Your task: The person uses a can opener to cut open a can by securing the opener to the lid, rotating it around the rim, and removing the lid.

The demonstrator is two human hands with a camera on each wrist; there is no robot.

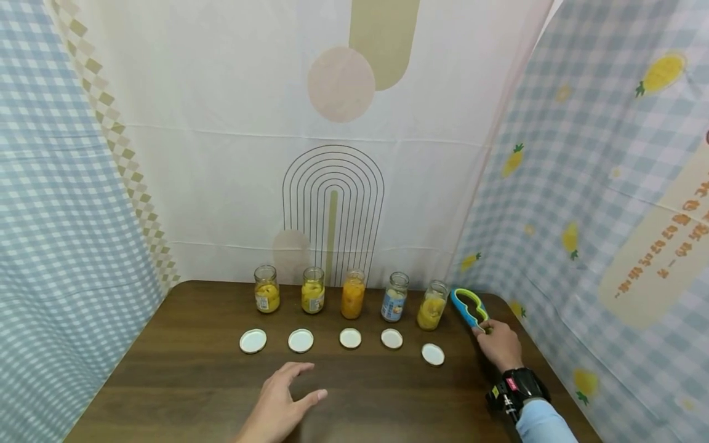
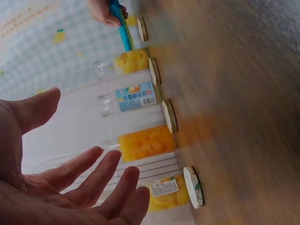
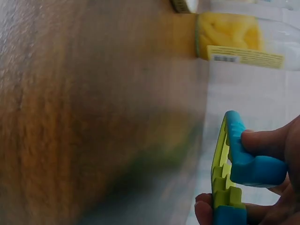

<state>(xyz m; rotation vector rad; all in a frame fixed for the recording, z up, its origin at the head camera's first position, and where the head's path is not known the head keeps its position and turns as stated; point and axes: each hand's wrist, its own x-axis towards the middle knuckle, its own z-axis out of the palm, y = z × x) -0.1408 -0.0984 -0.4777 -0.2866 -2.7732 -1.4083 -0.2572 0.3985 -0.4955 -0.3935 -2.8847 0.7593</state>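
My right hand (image 1: 501,346) grips a blue and green jar opener (image 1: 463,311) by its near end, at the right of the table. In the right wrist view the thumb presses on the blue outer side of the jar opener (image 3: 240,157), and its stepped green inner edge shows. My left hand (image 1: 279,397) hangs over the front of the table, holding nothing, thumb and fingers spread apart. Closest to the opener stands an uncapped glass jar (image 1: 431,312) of yellow fruit pieces. A white lid (image 1: 433,354) lies in front of that jar.
Several more lidless jars stand in a row along the back: a blue-labelled jar (image 1: 394,306), an orange-filled jar (image 1: 352,299) and yellow-filled ones (image 1: 267,298). Round lids (image 1: 301,341) lie before them on the dark wooden table (image 1: 183,369). Cloth curtains (image 1: 221,184) surround the back and sides.
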